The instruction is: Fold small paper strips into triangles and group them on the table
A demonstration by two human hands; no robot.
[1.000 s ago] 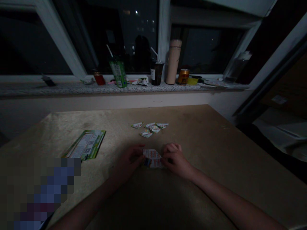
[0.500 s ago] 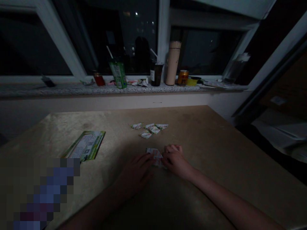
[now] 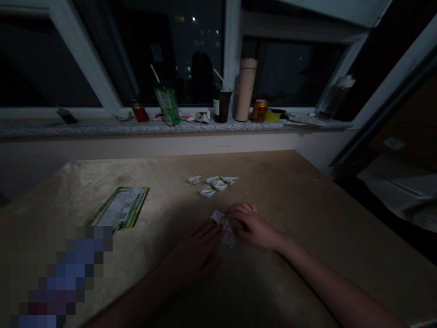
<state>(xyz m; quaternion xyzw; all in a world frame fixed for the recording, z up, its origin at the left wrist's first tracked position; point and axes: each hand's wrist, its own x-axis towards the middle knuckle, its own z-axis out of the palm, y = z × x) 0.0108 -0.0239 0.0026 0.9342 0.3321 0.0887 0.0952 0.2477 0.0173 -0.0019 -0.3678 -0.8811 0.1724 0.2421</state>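
Observation:
A small printed paper piece, pale with reddish and bluish print, lies slanted on the table between my hands; it looks folded. My left hand rests flat, its outstretched fingertips on the paper's left edge. My right hand is at the paper's right side, fingers bent and thumb apart from them, the tips at its edge. Beyond them sit several small folded paper pieces, white with green edges; one folded piece lies apart on the left.
A green-and-white printed booklet or packet lies at left on the wooden table, beside a pixelated blue area. Along the windowsill stand a green cup, a dark cup, a beige flask and a gold can.
The paper piece has turned, its lower end now pointing towards me on the right. My right hand has shifted slightly up and its fingers have loosened; my left hand has slid slightly right.

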